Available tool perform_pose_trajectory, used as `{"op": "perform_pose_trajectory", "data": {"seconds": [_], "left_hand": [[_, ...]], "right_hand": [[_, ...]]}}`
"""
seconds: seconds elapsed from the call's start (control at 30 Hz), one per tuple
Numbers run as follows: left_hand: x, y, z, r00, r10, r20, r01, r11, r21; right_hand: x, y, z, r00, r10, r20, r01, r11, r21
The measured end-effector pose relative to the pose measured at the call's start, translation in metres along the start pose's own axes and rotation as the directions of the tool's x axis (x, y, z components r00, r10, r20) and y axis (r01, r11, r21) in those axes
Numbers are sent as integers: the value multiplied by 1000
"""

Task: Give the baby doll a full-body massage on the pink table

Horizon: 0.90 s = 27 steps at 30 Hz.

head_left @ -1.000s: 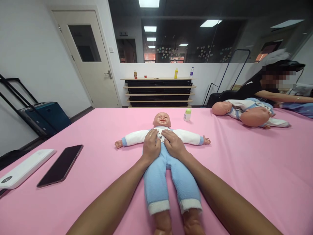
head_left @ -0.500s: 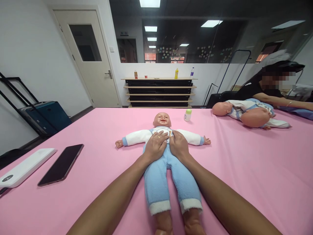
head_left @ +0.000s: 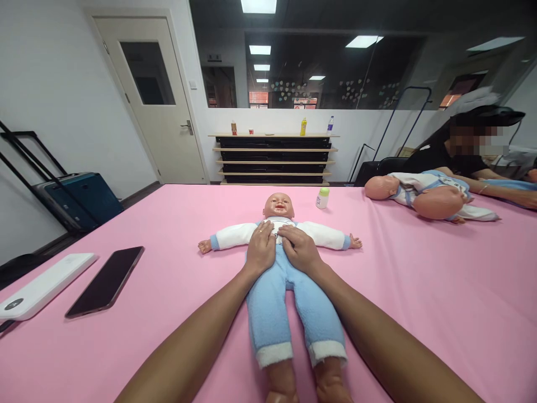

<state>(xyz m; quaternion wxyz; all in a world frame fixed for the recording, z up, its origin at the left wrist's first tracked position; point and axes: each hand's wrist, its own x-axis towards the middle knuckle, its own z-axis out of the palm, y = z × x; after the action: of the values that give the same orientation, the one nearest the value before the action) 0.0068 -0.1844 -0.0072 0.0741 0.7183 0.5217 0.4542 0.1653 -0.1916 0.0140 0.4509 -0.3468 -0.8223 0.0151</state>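
A baby doll in light blue trousers and a white top with blue cuffs lies face up, its head away from me and its arms spread. My left hand lies flat on the left side of its chest, fingers stretched toward its head. On the right side of the chest rests my right hand, also open, its fingertips angled toward the middle. Both hands touch the top's front and hide part of the print there. A small white bottle with a green cap stands beyond the doll's right-hand arm.
A pink-covered table bears a phone and a white power bank at left. More dolls lie at far right beside a seated person. Behind stand a shelf and, at left, a blue suitcase.
My left hand has slid left across the doll's chest, and my right hand's fingers have shifted left toward the middle. The person at right has moved their arms.
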Motion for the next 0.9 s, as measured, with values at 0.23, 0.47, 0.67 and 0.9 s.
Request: {"op": "perform_pose_trajectory", "data": {"seconds": [0.23, 0.47, 0.67, 0.9], "left_hand": [[-4, 13, -7, 997, 46, -60, -43, 998, 51], [-8, 25, -16, 969, 247, 14, -247, 964, 94], [-7, 35, -25, 897, 375, 235, -401, 913, 73], [0, 30, -21, 913, 279, 298, -323, 941, 106]], "right_hand": [[1, 12, 6, 971, 239, 34, -236, 969, -72], [-1, 15, 8, 931, 360, -60, -365, 926, -94], [-3, 8, 3, 909, 384, -161, -401, 912, -87], [-4, 4, 2, 924, 265, -274, -288, 957, -46]]}}
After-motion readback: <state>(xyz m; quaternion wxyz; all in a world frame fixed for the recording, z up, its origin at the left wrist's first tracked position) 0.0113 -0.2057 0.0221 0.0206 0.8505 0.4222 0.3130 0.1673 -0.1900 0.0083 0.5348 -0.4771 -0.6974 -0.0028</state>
